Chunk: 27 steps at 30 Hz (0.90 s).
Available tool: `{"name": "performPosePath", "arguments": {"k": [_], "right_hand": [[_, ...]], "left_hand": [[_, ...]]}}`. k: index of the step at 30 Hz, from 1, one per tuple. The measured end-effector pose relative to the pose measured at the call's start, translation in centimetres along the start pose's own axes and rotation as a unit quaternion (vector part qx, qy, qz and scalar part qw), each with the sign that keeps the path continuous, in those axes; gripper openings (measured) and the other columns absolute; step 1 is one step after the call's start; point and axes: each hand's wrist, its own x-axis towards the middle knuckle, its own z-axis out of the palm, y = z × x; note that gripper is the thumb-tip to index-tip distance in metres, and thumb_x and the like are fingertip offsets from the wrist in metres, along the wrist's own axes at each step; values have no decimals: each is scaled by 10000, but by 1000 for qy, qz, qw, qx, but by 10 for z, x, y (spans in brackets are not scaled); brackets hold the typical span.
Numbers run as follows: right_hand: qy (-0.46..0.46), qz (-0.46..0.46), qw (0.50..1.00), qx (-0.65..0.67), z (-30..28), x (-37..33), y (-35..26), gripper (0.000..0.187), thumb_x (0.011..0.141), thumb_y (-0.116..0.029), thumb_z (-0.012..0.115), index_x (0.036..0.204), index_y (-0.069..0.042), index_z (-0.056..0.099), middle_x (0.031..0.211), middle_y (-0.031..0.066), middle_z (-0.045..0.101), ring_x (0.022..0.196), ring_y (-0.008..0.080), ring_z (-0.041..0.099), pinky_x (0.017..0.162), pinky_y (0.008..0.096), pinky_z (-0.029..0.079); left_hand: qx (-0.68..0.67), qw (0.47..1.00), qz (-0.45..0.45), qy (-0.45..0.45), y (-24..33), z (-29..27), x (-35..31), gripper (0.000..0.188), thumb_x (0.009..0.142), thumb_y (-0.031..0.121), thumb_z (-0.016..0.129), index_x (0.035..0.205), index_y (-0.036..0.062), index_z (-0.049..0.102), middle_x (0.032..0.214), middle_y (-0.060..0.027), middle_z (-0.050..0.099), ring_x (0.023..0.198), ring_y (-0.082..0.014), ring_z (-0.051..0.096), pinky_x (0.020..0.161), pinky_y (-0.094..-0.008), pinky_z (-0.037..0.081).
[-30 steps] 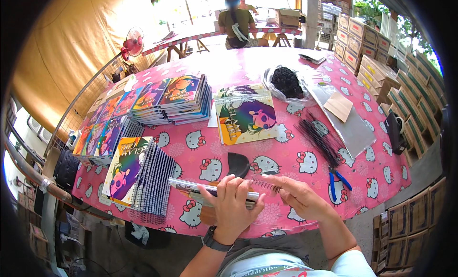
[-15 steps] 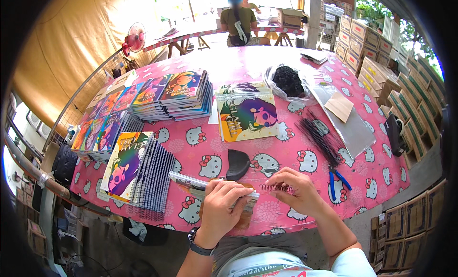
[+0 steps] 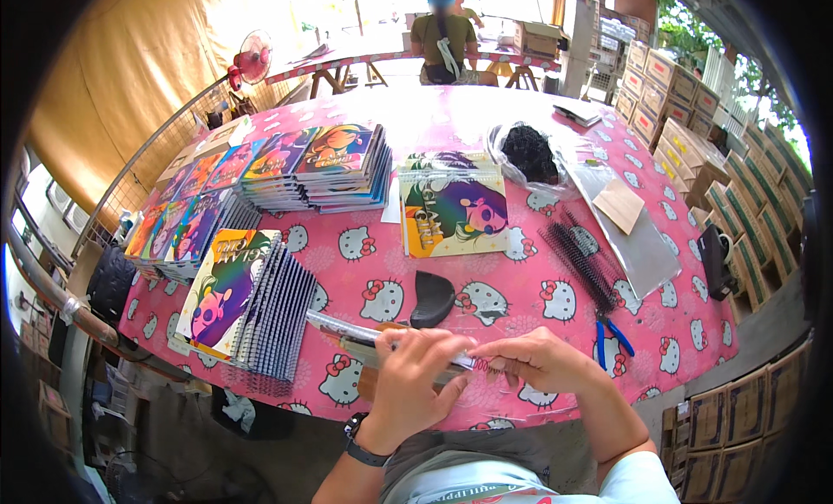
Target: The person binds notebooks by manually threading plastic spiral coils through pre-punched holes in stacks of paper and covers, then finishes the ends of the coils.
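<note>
At the table's near edge, my left hand (image 3: 418, 365) is closed around a notebook (image 3: 343, 329) seen mostly edge-on. My right hand (image 3: 545, 362) pinches a dark spiral coil (image 3: 495, 367) against the notebook's right end; the fingertips partly hide the coil. A brown wooden piece (image 3: 369, 382) shows beneath the notebook. Just beyond my left hand lies a black rounded block (image 3: 431, 298). To the right of my right hand are blue-handled pliers (image 3: 613, 337), with a bundle of black spiral coils (image 3: 580, 259) behind them.
Stacked spiral notebooks (image 3: 247, 300) with colourful covers stand at left, more stacks (image 3: 338, 166) behind. Another notebook pile (image 3: 455, 207) sits mid-table. A plastic bag of black coils (image 3: 529, 157) and a clear sheet (image 3: 638, 239) lie right. A person (image 3: 442, 40) sits at a far table.
My right hand has moved left, bringing the coil up to the notebook's end. My left hand's fingers have lifted and shifted slightly on the notebook.
</note>
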Motion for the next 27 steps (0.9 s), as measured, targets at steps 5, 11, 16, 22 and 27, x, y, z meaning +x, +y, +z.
{"name": "performPosePath", "arguments": {"k": [5, 11, 16, 22, 27], "right_hand": [[60, -136, 986, -73, -12, 10, -8, 247, 796, -29, 669, 1038, -78, 662, 825, 84, 642, 733, 226, 628, 657, 343, 509], [162, -188, 963, -102, 0, 11, 2, 241, 746, -16, 718, 979, -74, 694, 874, 67, 650, 743, 185, 639, 642, 283, 503], [103, -107, 988, -48, 4, 4, 10, 245, 772, -34, 704, 1012, -50, 656, 847, 64, 635, 721, 181, 618, 632, 291, 502], [121, -110, 985, -46, 4, 4, 2, 343, 838, -73, 665, 1168, -62, 573, 769, 57, 626, 641, 143, 595, 588, 281, 491], [13, -37, 999, -33, -10, 27, 1, 375, 845, -134, 667, 1201, -80, 558, 812, 68, 629, 696, 163, 595, 643, 306, 493]], "left_hand": [[-48, 998, 27, 6, -14, 1, -4, 222, 733, 100, 719, 937, 161, 655, 947, 20, 641, 852, -171, 595, 866, -368, 359], [-42, 997, 38, 62, -22, 13, -7, 170, 754, 85, 720, 899, 156, 666, 968, 4, 663, 930, -172, 638, 1032, -422, 328], [-34, 997, 28, 57, -24, 14, -9, 187, 733, 94, 749, 888, 155, 662, 967, -5, 675, 926, -181, 651, 1063, -429, 306], [-18, 1000, -11, 15, -2, 3, -6, 209, 754, 158, 735, 942, 172, 645, 957, 12, 656, 900, -167, 619, 1055, -472, 269], [82, 995, 47, -38, -12, 3, -13, 248, 752, 235, 728, 977, 195, 632, 882, 50, 597, 888, -142, 575, 1017, -498, 235]]}}
